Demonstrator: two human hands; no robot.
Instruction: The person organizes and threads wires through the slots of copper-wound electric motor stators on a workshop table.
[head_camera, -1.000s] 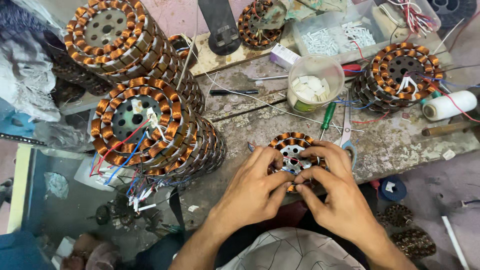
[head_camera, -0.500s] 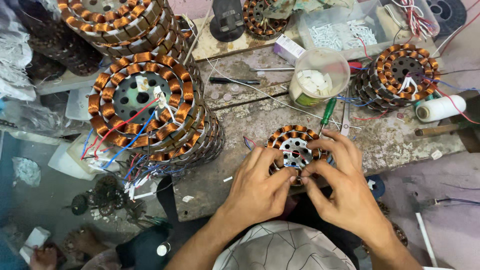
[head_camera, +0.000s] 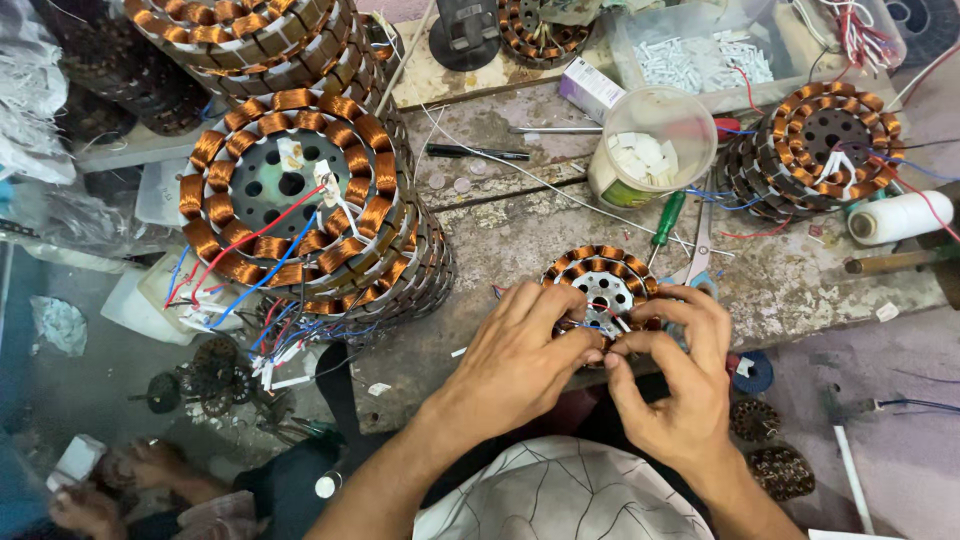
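Observation:
A round stator with copper coils (head_camera: 598, 280) lies on the worn workbench (head_camera: 500, 250) just in front of me. My left hand (head_camera: 520, 355) rests on its near left side, fingers curled over the rim. My right hand (head_camera: 675, 375) grips the near right side. Thumbs and forefingers of both hands pinch thin wires at the near edge of the stator's metal core.
A tall stack of wound stators with red and blue leads (head_camera: 290, 200) stands at the left. Another stack (head_camera: 825, 145) sits far right beside a white thread spool (head_camera: 900, 217). A clear tub of white pieces (head_camera: 650, 150), a green screwdriver (head_camera: 668, 220) and scissors lie behind the stator.
The camera has shifted, so the bench sits slightly differently in view. Both hands stay on the stator, fingers working closer together at its near edge.

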